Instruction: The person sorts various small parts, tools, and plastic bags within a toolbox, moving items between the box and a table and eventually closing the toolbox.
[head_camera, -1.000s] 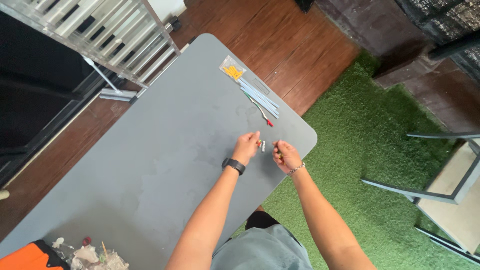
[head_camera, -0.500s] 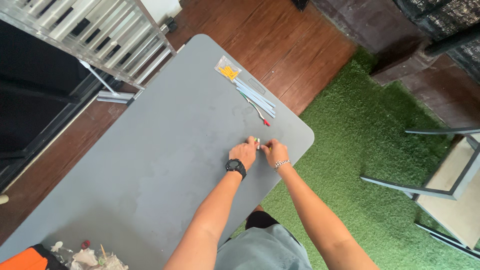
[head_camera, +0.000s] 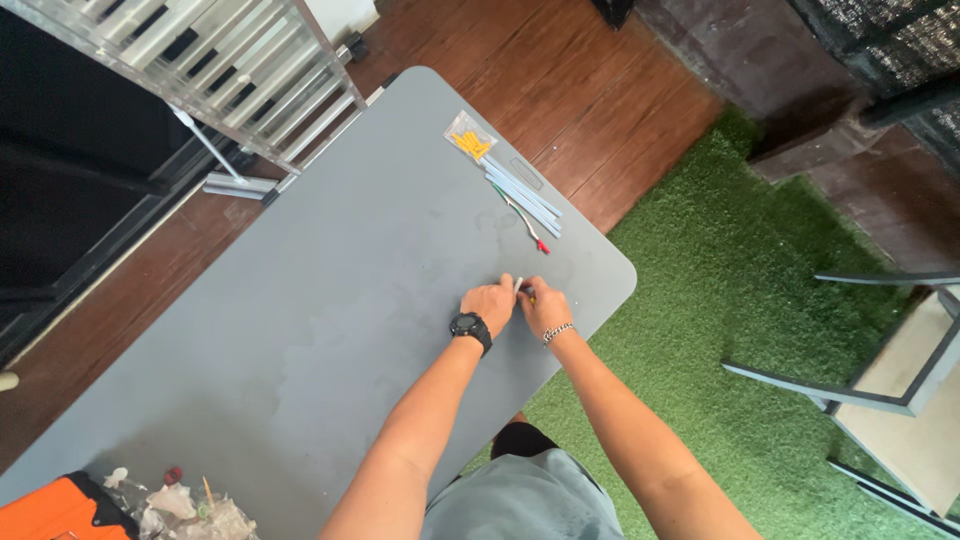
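Observation:
My left hand (head_camera: 490, 300), with a black watch on its wrist, and my right hand (head_camera: 543, 305), with a bracelet, are pressed together low over the grey table (head_camera: 300, 300) near its right edge. Between their fingertips they pinch a small white and yellow piece (head_camera: 520, 287), mostly hidden by the fingers. Farther up the table lie a bundle of pale blue strips (head_camera: 523, 194), a thin wire with a red tip (head_camera: 528, 228) and a clear bag of yellow pieces (head_camera: 470, 140).
A pile of small scraps (head_camera: 185, 510) and an orange object (head_camera: 50, 510) sit at the table's near left corner. A metal rack (head_camera: 200, 70) stands at the left. Green turf (head_camera: 740, 330) and a metal chair frame (head_camera: 880, 380) are on the right.
My two hands have come together from apart and dropped down to the table, closing on the small piece between them.

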